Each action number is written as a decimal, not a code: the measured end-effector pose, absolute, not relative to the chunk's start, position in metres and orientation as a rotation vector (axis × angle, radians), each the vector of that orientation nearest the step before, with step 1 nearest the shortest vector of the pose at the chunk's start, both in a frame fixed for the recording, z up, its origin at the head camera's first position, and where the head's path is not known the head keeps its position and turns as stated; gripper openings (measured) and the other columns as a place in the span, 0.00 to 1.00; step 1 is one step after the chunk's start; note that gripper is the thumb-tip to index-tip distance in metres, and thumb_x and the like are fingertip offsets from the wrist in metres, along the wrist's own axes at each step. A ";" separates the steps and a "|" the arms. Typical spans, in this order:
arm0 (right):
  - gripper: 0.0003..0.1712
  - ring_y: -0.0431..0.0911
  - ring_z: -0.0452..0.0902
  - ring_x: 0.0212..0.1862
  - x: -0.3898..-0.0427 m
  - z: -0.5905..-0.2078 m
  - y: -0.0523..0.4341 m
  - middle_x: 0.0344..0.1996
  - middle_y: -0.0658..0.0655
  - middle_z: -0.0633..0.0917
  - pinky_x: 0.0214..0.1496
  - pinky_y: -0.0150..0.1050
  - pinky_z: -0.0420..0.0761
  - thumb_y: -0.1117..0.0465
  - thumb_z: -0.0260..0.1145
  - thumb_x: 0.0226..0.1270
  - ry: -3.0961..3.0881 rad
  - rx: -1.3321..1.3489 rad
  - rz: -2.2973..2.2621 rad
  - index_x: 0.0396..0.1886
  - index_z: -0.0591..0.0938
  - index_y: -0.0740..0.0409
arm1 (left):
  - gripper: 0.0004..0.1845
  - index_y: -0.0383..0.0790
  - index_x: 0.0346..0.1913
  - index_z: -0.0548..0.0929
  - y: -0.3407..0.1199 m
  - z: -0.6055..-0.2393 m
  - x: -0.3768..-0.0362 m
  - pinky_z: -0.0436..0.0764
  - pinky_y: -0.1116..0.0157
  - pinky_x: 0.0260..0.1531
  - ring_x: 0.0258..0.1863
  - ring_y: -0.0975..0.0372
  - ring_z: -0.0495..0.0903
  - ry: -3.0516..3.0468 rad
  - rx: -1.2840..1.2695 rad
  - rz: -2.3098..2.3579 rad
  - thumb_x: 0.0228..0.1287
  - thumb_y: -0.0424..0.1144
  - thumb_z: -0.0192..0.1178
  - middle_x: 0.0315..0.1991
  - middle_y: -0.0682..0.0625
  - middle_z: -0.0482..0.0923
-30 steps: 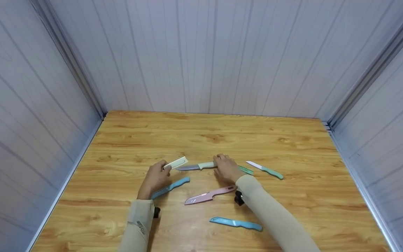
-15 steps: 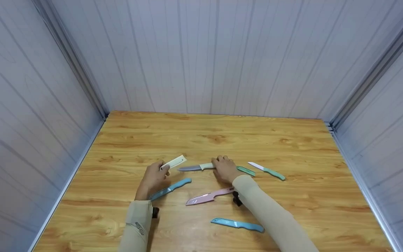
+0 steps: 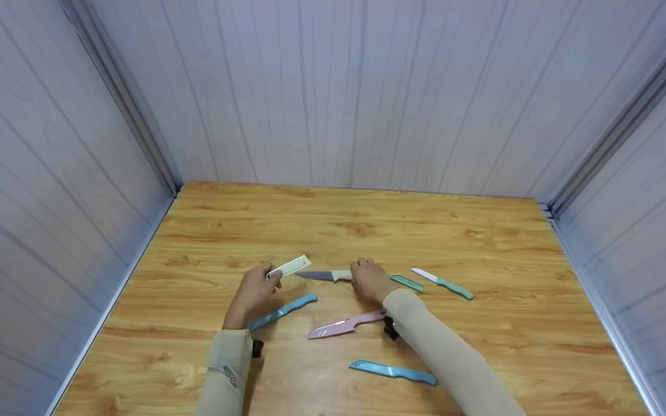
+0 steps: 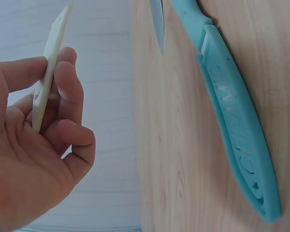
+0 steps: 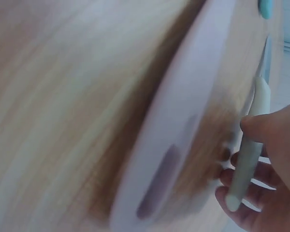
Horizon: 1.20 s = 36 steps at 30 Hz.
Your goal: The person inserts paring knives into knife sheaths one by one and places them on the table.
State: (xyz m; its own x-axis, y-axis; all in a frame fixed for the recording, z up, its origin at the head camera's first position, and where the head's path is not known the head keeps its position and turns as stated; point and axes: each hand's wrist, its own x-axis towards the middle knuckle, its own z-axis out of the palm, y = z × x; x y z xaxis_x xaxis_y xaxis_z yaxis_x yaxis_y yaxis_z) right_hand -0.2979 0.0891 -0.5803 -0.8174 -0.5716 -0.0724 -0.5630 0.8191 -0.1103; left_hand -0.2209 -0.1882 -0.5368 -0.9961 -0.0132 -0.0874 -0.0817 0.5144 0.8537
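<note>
Sheathing step in hand, by the look of it — left hand (image 3: 256,292) pinching a cream blade cover (image 3: 290,267) between thumb and curled fingers, lifted just off the desk (image 3: 483,231), open end toward the right. Right hand (image 3: 369,279) wrapped round the pale handle of a knife (image 3: 324,275), bare blade pointing left, tip just short of the cover's mouth. All of it near the middle of the desk, a little toward the near edge.

Next move, as a judgement: lining tip and slot up square, then a straight slide in — fingers kept clear of the edge.

Lying about: a blue sheathed knife (image 3: 282,311) just beside the left hand, a pink one (image 3: 344,325), another blue (image 3: 392,372) toward the near edge, a green cover (image 3: 407,282) and a bare green-handled knife (image 3: 444,283) off to the right.
</note>
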 end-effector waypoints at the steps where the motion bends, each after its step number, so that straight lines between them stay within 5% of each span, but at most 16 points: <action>1: 0.13 0.56 0.74 0.44 -0.297 -0.579 0.090 0.41 0.64 0.76 0.47 0.48 0.76 0.66 0.56 0.69 2.891 -0.923 -0.139 0.51 0.72 0.68 | 0.10 0.35 0.37 0.78 -0.187 -0.537 -0.221 0.69 0.64 0.24 0.27 0.58 0.74 2.668 -0.081 1.517 0.72 0.38 0.51 0.28 0.48 0.78; 8: 0.11 0.53 0.75 0.33 -0.289 -0.569 0.100 0.34 0.64 0.75 0.39 0.46 0.78 0.73 0.54 0.67 2.871 -1.015 -0.347 0.47 0.67 0.71 | 0.09 0.34 0.35 0.78 -0.181 -0.536 -0.220 0.68 0.65 0.24 0.25 0.60 0.71 2.676 -0.022 1.541 0.70 0.37 0.53 0.27 0.48 0.75; 17: 0.13 0.43 0.66 0.24 -0.281 -0.540 0.128 0.25 0.53 0.72 0.28 0.40 0.72 0.58 0.53 0.73 2.833 -0.896 -0.557 0.46 0.68 0.64 | 0.11 0.35 0.34 0.78 -0.173 -0.533 -0.219 0.60 0.67 0.17 0.15 0.63 0.58 2.649 0.036 1.549 0.71 0.39 0.50 0.18 0.51 0.65; 25: 0.21 0.43 0.67 0.23 -0.270 -0.507 0.158 0.22 0.50 0.73 0.25 0.39 0.67 0.42 0.51 0.72 2.894 -0.719 -0.595 0.41 0.74 0.56 | 0.13 0.39 0.32 0.77 -0.160 -0.525 -0.222 0.64 0.63 0.23 0.18 0.62 0.59 2.635 0.115 1.562 0.72 0.43 0.50 0.21 0.50 0.66; 36: 0.25 0.41 0.66 0.19 -0.252 -0.490 0.194 0.19 0.47 0.72 0.22 0.37 0.67 0.36 0.51 0.69 3.032 -0.751 -0.639 0.32 0.75 0.53 | 0.14 0.39 0.32 0.76 -0.142 -0.520 -0.226 0.66 0.64 0.24 0.21 0.61 0.64 2.621 0.195 1.592 0.73 0.44 0.49 0.26 0.50 0.72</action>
State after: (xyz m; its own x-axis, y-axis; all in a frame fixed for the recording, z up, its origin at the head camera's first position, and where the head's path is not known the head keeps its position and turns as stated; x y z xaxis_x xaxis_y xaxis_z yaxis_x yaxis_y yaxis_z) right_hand -0.2518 0.1937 -0.4902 -0.8879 -0.4385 0.1391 -0.4573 0.8088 -0.3696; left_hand -0.2261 -0.1419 -0.5203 -0.9895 0.1440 0.0068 0.0724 0.4559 0.8871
